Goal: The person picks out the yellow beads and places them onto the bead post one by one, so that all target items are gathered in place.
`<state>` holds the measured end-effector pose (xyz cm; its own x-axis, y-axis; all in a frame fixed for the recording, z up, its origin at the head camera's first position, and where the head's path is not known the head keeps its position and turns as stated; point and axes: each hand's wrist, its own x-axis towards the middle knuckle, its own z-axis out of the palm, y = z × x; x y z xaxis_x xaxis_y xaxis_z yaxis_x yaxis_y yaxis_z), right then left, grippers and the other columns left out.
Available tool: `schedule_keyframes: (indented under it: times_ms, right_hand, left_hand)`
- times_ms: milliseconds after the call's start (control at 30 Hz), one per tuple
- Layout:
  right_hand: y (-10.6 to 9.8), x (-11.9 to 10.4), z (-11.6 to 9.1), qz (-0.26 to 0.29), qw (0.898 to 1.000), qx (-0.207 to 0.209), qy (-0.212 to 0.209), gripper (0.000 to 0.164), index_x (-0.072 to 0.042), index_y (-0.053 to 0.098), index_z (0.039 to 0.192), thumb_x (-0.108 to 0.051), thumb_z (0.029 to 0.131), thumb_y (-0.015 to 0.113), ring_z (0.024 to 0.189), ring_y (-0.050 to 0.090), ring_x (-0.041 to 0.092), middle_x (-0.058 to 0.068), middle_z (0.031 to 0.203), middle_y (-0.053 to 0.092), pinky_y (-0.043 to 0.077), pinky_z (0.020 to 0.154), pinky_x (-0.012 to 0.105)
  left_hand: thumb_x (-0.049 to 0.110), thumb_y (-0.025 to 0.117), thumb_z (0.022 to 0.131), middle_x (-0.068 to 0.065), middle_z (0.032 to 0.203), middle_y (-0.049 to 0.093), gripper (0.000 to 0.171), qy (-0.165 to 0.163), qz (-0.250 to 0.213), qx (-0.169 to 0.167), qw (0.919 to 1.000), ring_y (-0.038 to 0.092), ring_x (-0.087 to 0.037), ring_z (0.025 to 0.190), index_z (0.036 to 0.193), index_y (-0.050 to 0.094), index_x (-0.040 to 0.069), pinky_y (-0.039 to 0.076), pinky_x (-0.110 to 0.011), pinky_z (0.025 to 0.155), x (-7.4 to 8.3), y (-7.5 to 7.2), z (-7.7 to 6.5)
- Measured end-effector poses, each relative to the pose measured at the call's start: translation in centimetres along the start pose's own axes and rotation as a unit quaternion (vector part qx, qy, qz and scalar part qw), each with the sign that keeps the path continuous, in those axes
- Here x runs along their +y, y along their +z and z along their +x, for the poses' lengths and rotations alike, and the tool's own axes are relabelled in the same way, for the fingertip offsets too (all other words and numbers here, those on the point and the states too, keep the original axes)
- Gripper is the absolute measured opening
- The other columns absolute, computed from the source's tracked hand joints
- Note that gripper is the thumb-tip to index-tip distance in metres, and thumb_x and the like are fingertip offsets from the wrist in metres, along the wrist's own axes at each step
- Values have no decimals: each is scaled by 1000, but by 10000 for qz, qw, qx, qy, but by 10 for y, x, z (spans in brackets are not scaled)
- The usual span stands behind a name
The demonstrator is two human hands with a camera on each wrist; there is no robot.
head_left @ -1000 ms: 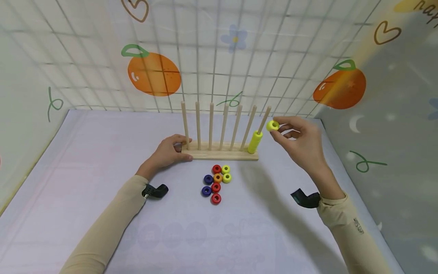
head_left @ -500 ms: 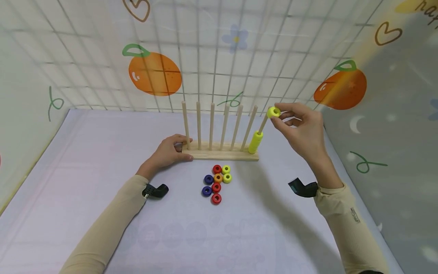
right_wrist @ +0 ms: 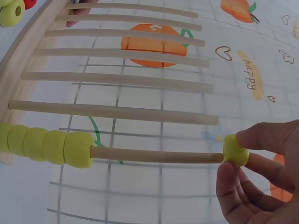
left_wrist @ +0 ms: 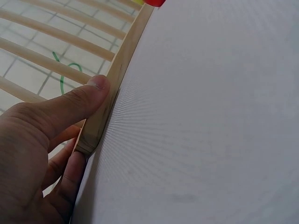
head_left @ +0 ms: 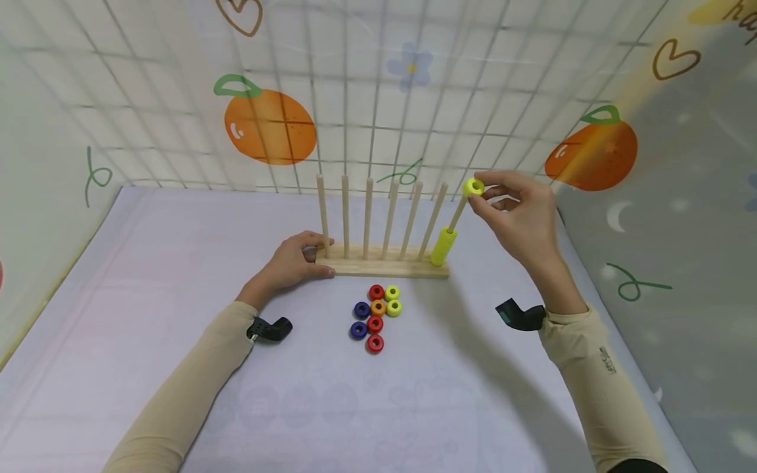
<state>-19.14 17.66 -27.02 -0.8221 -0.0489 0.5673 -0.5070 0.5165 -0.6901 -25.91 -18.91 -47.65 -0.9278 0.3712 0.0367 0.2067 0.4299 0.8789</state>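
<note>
A wooden peg rack (head_left: 384, 266) with several upright pegs stands on the table. My left hand (head_left: 294, 258) grips its left end, thumb (left_wrist: 93, 91) on the front edge and fingers round behind. Between thumb and fingertips my right hand (head_left: 523, 213) pinches a yellow bead (right_wrist: 236, 150) right at the tip of the rightmost peg (right_wrist: 159, 155). Lower on that peg sits a stack of yellow beads (right_wrist: 46, 145) reaching the base. The other pegs carry no beads.
In front of the rack lie loose beads: red (head_left: 375, 343), dark blue (head_left: 358, 330), one orange (head_left: 378, 307) and two yellow (head_left: 393, 307). A patterned sheet with a grid and printed oranges (head_left: 270, 126) rises behind the table.
My right hand has raised the yellow bead from beside the rightmost peg up to its tip. The left hand keeps its hold on the rack's end.
</note>
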Motion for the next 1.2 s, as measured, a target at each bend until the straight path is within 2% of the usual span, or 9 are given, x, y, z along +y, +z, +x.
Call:
schedule_keyframes:
  times_ms: [200, 433, 533, 667, 767, 933, 1200]
  right_hand:
    - [0, 4, 5, -28, 10000, -33, -35, 24, 11, 72, 107, 7, 84, 72, 80, 62, 13, 24, 104, 70, 52, 67, 14]
    - [0, 10, 8, -65, 9997, -142, 203, 26, 9, 72, 110, 5, 84, 72, 81, 62, 12, 23, 107, 70, 51, 66, 12]
    - [1, 22, 9, -79, 9997, -143, 194, 27, 8, 72, 111, 5, 84, 73, 82, 63, 14, 21, 108, 70, 52, 67, 13]
    - [2, 43, 13, -119, 9996, -167, 181, 29, 0, 75, 112, 0, 84, 76, 82, 64, 11, 15, 108, 72, 53, 66, 14]
    - [2, 50, 14, -193, 9993, -245, 194, 29, -3, 76, 112, -3, 83, 78, 82, 64, 9, 12, 108, 72, 53, 67, 15]
    - [3, 52, 15, -435, 9980, -442, 153, 28, -3, 76, 111, -5, 83, 80, 82, 65, 9, 8, 108, 72, 53, 69, 14]
    - [2, 55, 10, -410, 9975, -426, 384, 28, -1, 75, 111, -6, 84, 79, 81, 65, 8, 13, 104, 71, 54, 70, 16]
  left_hand:
    - [26, 91, 73, -5, 136, 54, 72, 8, 179, 20, 9998, 59, -27, 120, 137, 62, 11, 53, -35, 94, 0, 0, 0]
    - [26, 92, 73, -6, 135, 54, 72, 51, 110, 19, 9999, 62, -29, 116, 136, 62, 11, 55, -35, 90, -1, 1, 0]
    - [25, 92, 73, -6, 135, 54, 71, 37, 97, 25, 9999, 62, -29, 116, 136, 62, 10, 56, -34, 89, 0, 1, 0]
    - [23, 92, 73, -6, 135, 54, 70, 16, 113, 38, 9999, 63, -29, 115, 135, 63, 11, 56, -34, 89, 0, 1, 0]
    - [22, 92, 72, -6, 134, 54, 70, 30, 123, 38, 9999, 63, -29, 115, 135, 63, 11, 56, -34, 89, 0, 1, 0]
    - [23, 92, 72, -6, 133, 54, 70, 43, 75, 57, 9999, 63, -29, 116, 135, 63, 11, 55, -34, 90, 0, 1, 0]
    - [24, 92, 73, -5, 134, 54, 71, 65, 86, 24, 9999, 61, -29, 118, 135, 62, 11, 55, -34, 90, 0, 1, 0]
